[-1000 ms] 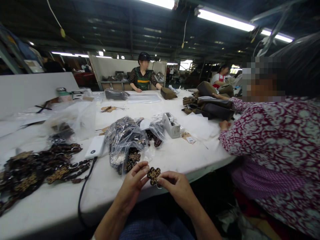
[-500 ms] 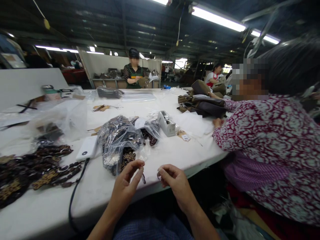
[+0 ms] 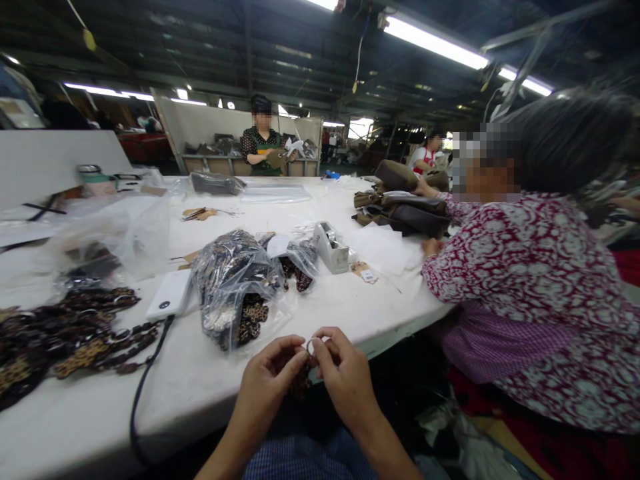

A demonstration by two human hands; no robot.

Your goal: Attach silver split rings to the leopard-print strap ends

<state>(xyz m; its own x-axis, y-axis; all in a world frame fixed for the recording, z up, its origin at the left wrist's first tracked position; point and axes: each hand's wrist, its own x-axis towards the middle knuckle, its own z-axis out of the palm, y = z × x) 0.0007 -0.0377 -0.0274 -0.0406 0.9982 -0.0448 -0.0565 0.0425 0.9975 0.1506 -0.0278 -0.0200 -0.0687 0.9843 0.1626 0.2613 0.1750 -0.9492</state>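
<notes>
A thin metal ring [image 3: 310, 346] is pinched between the thumb and fingers of my right hand [image 3: 345, 373]. My left hand [image 3: 270, 377] is closed too, its thumb and forefinger meeting at the ring's left side; whatever small thing lies between those tips is hidden. Below the fingers hangs a dark brown patterned piece [image 3: 299, 385], partly covered by both hands. Just beyond, on the table, lies a clear plastic bag [image 3: 235, 267] full of dark beaded and leopard-print pieces [image 3: 254, 317], some showing at its mouth.
A grey tape dispenser [image 3: 331, 248] stands past the bag. Left are a white power bank [image 3: 170, 293] with a black cable [image 3: 145, 380] and a heap of leopard-print strands [image 3: 75, 333]. A co-worker [image 3: 520, 267] sits right, by stacked bags [image 3: 400, 203]. Another person [image 3: 265, 143] stands opposite.
My hands have come together, and the ring in my right hand now meets my left fingertips. The dark patterned piece now shows hanging beneath them. The view has shifted slightly.
</notes>
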